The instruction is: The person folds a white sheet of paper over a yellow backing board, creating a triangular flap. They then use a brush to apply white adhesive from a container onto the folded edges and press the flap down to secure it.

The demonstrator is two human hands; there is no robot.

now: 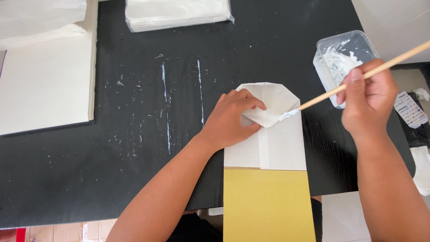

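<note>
Paper bag (273,143): your left hand (233,121) presses its folded flap flat; right hand (369,101) pinches the brush (358,78). Excess paste could smear beyond the fold.

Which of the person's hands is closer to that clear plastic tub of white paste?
Right. The right hand, holding the brush, overlaps the tub's near edge; the left hand presses the folded paper, well apart.

Glue tub (345,56) right of paper bag (268,134)

A white folded paper bag (268,134) over yellow card (268,204), a pale wooden brush (358,78) tipped white, on a glue-streaked black table (134,134).
</note>
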